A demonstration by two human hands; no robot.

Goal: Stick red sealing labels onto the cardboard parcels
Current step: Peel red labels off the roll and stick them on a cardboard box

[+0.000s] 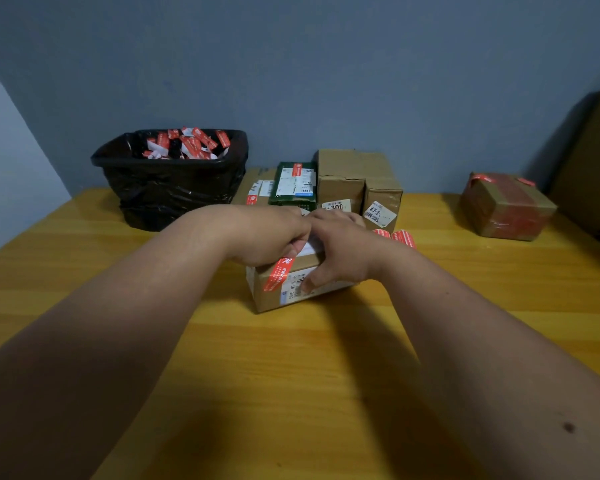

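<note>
You are in the middle of sealing the small cardboard parcel (291, 289) that sits on the table (118, 271) right in front of you, just ahead of the cluster of other boxes (354, 178) at the wall. A red sealing label (278, 273) already runs from under your left hand (271, 237) over the top edge and down the near face, so the step in hand looks like pressing it flat. Your left grip is curled over the parcel's top with the fingers bearing on the label's upper end; your right hand (336, 251) clasps the parcel, thumb down the front face and fingers over the top. Next, I judge, you need to rub the strip down along the edge so it bonds, then reach for the red labels (400, 237) lying just behind your right wrist and pick another unsealed box
</note>
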